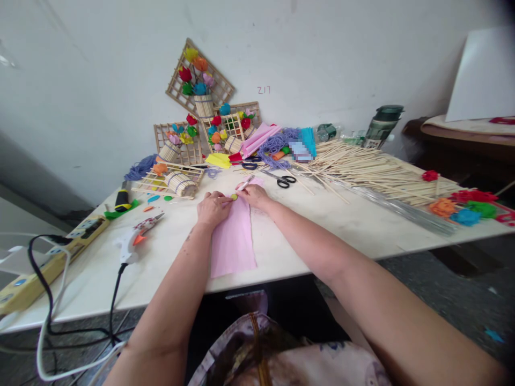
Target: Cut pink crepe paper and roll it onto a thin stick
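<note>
A strip of pink crepe paper [233,241] lies lengthwise on the table in front of me. My left hand [214,208] rests on its upper left part, fingertips holding a small yellow-green round piece [234,197] against the paper. In my right hand [254,195] is a slim white pen [246,183], its tip close to the round piece. The fingers of the right hand are closed around the pen; the exact point of contact is too small to make out.
A glue gun [134,236] and power strip [76,241] with cables lie left. Black scissors [284,181] sit beyond my right hand. Wooden sticks [362,166] spread right, near paper flowers [466,214]. Flower-decorated stick lattices [201,80] stand at the wall. A bottle [383,128] is behind.
</note>
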Demonstrator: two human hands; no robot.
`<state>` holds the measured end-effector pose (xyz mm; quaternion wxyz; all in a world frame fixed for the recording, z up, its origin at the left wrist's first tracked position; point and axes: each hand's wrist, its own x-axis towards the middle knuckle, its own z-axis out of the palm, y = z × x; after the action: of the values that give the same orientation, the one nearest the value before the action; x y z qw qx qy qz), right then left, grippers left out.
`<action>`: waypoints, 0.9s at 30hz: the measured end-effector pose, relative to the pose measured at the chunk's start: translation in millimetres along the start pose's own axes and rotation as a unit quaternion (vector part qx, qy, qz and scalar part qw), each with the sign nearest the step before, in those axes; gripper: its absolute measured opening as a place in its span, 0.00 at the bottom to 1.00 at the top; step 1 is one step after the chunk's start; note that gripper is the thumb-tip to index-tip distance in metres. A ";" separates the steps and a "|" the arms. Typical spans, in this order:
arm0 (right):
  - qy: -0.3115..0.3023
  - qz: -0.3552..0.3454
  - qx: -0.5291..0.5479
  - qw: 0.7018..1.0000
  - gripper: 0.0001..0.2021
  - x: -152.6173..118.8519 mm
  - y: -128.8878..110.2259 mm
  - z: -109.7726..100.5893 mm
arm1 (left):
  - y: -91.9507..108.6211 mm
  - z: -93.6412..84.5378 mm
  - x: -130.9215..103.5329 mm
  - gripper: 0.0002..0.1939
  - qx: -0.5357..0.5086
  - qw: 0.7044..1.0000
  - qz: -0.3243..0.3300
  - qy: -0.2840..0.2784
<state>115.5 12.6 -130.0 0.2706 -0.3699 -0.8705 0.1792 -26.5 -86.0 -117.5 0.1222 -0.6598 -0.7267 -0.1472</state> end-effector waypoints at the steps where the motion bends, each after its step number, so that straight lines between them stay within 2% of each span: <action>1: -0.002 -0.003 -0.003 1.000 0.14 0.1 0.0 0.0 | 0.4 -0.2 -0.3 0.15 0.001 1.000 0.000 0.005; 5: -0.001 -0.012 -0.007 1.000 0.14 0.3 0.6 0.7 | 1.9 0.5 -0.9 0.15 0.005 0.999 0.023 0.028; 14: 0.035 0.012 0.000 0.999 0.14 -0.8 -0.7 0.6 | 1.1 7.9 1.3 0.16 0.000 0.999 0.045 0.030; 27: 0.038 0.001 0.001 0.999 0.13 -1.7 -1.3 -0.4 | 8.4 3.1 1.0 0.16 0.009 0.997 0.068 0.033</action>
<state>116.0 10.6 -129.6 0.3039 -0.3768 -0.8590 0.1665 -18.2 -83.2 -119.6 0.1620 -0.7015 -0.6767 -0.1537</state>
